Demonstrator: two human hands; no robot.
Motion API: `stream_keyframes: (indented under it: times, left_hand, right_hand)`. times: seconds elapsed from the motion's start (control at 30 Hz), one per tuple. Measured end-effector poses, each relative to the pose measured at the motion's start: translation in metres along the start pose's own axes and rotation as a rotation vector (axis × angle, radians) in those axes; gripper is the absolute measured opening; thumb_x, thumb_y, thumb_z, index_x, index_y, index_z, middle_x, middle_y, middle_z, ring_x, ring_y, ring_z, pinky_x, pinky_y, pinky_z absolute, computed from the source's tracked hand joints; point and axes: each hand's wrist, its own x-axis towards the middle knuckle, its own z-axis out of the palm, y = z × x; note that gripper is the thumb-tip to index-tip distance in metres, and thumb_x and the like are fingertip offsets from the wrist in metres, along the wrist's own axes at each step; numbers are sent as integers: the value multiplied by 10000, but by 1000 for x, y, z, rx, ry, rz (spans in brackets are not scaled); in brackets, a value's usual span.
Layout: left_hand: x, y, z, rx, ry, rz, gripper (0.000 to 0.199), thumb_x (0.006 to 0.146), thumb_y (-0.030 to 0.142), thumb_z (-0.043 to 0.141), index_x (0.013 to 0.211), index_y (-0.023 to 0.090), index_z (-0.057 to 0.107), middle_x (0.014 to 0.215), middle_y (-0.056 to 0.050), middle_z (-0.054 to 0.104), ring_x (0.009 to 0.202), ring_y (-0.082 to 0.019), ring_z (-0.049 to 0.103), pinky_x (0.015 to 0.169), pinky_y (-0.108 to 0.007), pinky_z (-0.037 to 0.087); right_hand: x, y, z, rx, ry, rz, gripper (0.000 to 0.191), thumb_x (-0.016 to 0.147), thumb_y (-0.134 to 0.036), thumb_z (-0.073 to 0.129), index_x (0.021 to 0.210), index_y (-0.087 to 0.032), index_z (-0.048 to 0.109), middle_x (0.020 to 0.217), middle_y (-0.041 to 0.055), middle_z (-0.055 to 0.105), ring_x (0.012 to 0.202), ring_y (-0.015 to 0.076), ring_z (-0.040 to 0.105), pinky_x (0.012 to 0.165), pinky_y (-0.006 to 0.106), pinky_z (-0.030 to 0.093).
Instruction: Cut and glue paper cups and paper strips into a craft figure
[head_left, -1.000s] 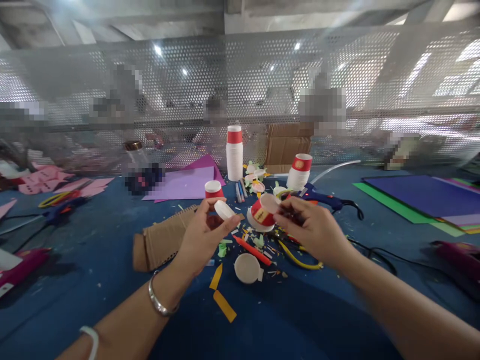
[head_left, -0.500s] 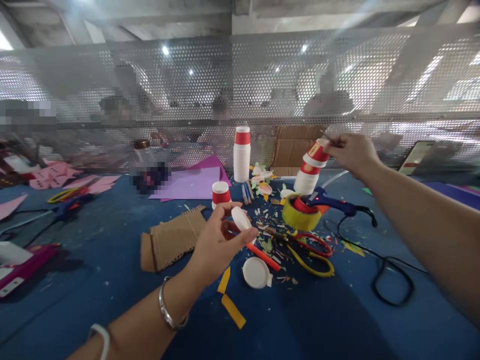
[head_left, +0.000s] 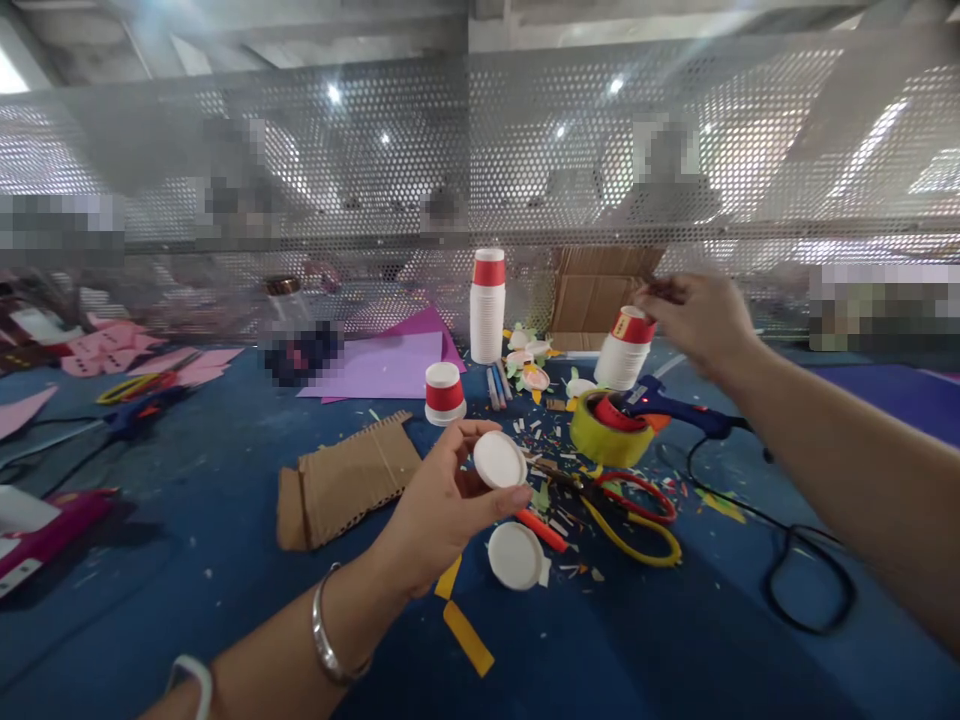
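My left hand (head_left: 442, 495) pinches a white paper disc (head_left: 500, 460) with a raised rim, which looks like a cut-off cup base, between thumb and fingers. A second such disc (head_left: 516, 556) lies on the table just below it. My right hand (head_left: 697, 310) is at the back right, by the top of a leaning stack of red-and-white paper cups (head_left: 624, 360). Its fingers are pinched together and blurred; what they hold, if anything, I cannot make out. Below the hand, a blue glue gun (head_left: 671, 407) rests on a yellow tape roll (head_left: 611, 440).
Scissors (head_left: 630, 520) lie among paper scraps right of centre. A cardboard piece (head_left: 360, 480), a short red cup (head_left: 445, 395) and a tall cup stack (head_left: 487, 310) stand around. The glue gun's black cord (head_left: 847, 600) loops at right. A perforated screen (head_left: 375, 180) closes the back.
The right-hand cup stack, stretched out with two red bands showing before, now sits lower with one. My left hand has turned the disc's face toward me. The view has shifted slightly.
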Motion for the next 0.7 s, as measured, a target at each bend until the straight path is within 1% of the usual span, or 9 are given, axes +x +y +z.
stream_keyframes:
  times: [0.07, 0.1, 0.17, 0.2, 0.27, 0.3, 0.43, 0.57, 0.7]
  left_hand:
    - [0, 0, 1, -14, 7, 10, 599, 663, 253, 888, 1121, 208, 504, 1069, -32, 586, 933, -171, 629, 870, -345, 511]
    - [0, 0, 1, -17, 12, 20, 606, 655, 251, 893, 1117, 211, 501, 1065, -28, 582, 927, -168, 627, 868, -343, 512]
    - [-1, -1, 3, -21, 16, 41, 618, 649, 240, 898, 1120, 220, 498, 1064, -21, 576, 893, -147, 613, 846, -327, 511]
    - [-1, -1, 4, -24, 15, 51, 616, 651, 236, 896, 1123, 224, 500, 1063, -18, 574, 879, -138, 603, 833, -317, 511]
    - [-2, -2, 7, -24, 0, 63, 606, 652, 229, 894, 1120, 228, 509, 1055, -16, 579, 876, -137, 594, 815, -308, 513]
    - [-2, -3, 8, -21, -13, 69, 596, 651, 228, 895, 1110, 228, 515, 1046, -17, 584, 885, -143, 595, 811, -308, 514]
    - [-4, -7, 14, -17, -84, 93, 558, 654, 234, 891, 1069, 228, 519, 992, -14, 611, 882, -167, 621, 793, -323, 532]
    - [-9, -7, 17, -42, -163, 54, 571, 658, 204, 885, 1084, 236, 505, 956, -11, 646, 853, -168, 647, 790, -340, 556]
    - [-12, -5, 18, -38, -152, 55, 562, 656, 191, 883, 1063, 230, 498, 915, -1, 663, 812, -146, 650, 774, -317, 563]
  right_hand:
    - [-37, -24, 7, 90, -117, -4, 269, 927, -390, 618, 916, -133, 696, 799, 69, 703, 672, 170, 623, 643, 329, 513]
    - [-58, -36, 10, 131, -184, -15, 266, 900, -409, 643, 874, -150, 695, 754, 52, 694, 639, 164, 609, 604, 313, 496]
    - [-99, -56, 15, 203, -298, -38, 234, 883, -407, 649, 834, -181, 687, 724, 23, 675, 640, 154, 601, 599, 286, 486]
    - [-116, -64, 17, 267, -403, -39, 226, 895, -398, 627, 834, -187, 678, 725, 20, 661, 649, 154, 587, 599, 283, 474]
    - [-142, -74, 19, 363, -543, -4, 233, 909, -410, 598, 835, -197, 655, 732, 12, 637, 652, 153, 556, 591, 278, 452]
    - [-150, -76, 20, 389, -556, 16, 231, 900, -408, 605, 813, -197, 640, 717, 6, 617, 650, 153, 545, 593, 278, 444]
    - [-162, -76, 20, 410, -600, 53, 250, 902, -399, 597, 762, -191, 608, 668, -15, 536, 642, 146, 490, 585, 268, 405]
    - [-164, -75, 16, 455, -596, 83, 261, 916, -409, 587, 775, -191, 607, 680, -13, 537, 636, 142, 479, 573, 257, 392]
    - [-168, -77, 12, 488, -594, 80, 306, 929, -457, 570, 772, -197, 593, 712, -4, 540, 657, 144, 481, 590, 254, 403]
